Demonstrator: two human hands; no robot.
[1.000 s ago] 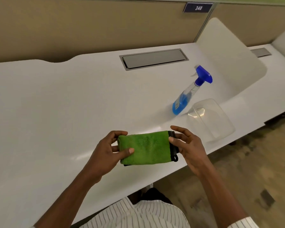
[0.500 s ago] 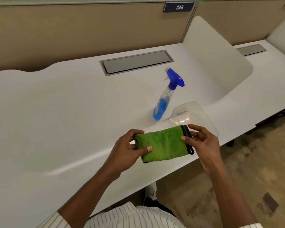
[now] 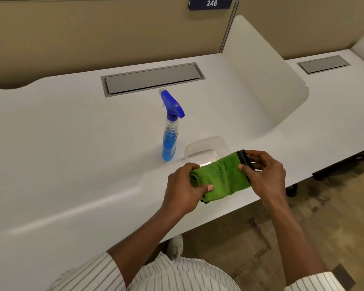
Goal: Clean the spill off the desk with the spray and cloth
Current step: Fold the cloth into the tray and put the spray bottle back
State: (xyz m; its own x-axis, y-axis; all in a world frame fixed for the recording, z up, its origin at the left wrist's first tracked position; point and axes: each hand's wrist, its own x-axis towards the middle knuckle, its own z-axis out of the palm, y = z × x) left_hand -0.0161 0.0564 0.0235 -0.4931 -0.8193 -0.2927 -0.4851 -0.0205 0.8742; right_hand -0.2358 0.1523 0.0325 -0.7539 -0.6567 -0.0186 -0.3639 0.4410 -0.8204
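Both of your hands are on the folded green cloth (image 3: 221, 178), held just above the near edge of the white bench (image 3: 72, 156). Your left hand (image 3: 184, 191) is closed around the cloth's rolled left end, thumb pressed across the front. Your right hand (image 3: 263, 175) pinches the right end, where the black trim runs (fingers curled behind, thumb on the front face).

The spray bottle (image 3: 170, 131) stands upright on the bench, just beyond and to the left of the cloth, about half full of blue liquid, its blue trigger head on top. A clear plastic container (image 3: 206, 147) sits on the bench right beside the bottle, partly hidden behind the cloth.

Farther back, a grey cable hatch (image 3: 152, 79) is set flush into the bench. A white divider panel (image 3: 263, 80) rises to the right.
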